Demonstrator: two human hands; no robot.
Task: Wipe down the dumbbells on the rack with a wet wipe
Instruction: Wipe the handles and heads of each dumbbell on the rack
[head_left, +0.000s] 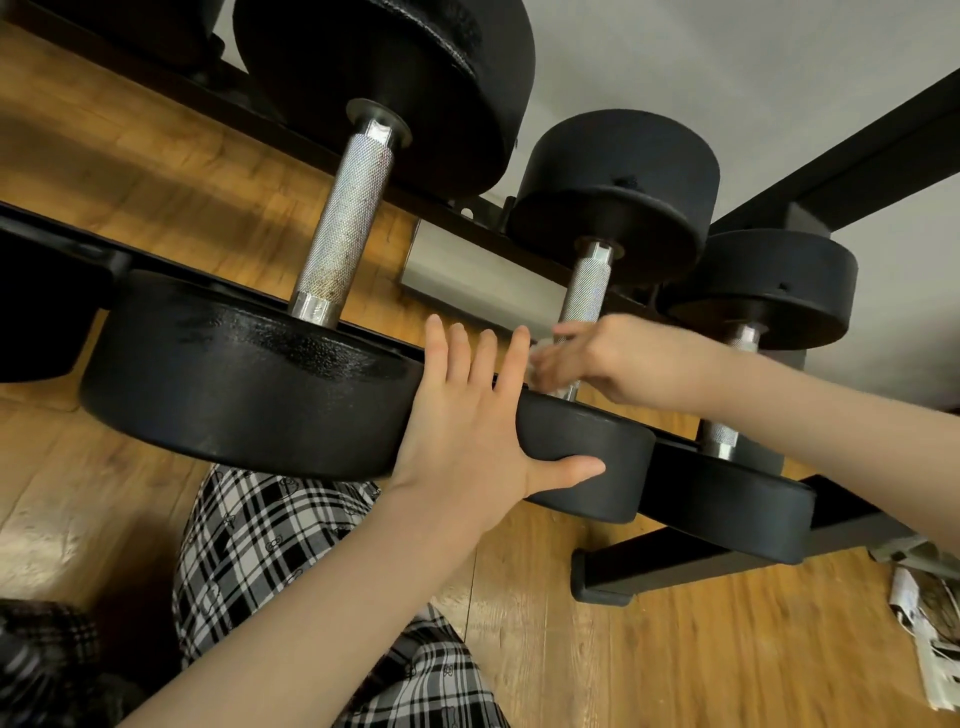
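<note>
While left hand (467, 441) braces the dumbbell (587, 457), fingers straight, right hand (597, 358) pinches wipe (545, 353) round its handle (584, 291), scrubbing grip.

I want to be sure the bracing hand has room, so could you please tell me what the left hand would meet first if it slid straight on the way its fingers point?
Probably the knurled silver handle of the middle black dumbbell: the left hand lies flat on that dumbbell's near plate, fingers pointing up towards it. Depth is unclear.

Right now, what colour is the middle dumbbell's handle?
Silver knurled metal, between black ends; the head view shows it best.
</note>
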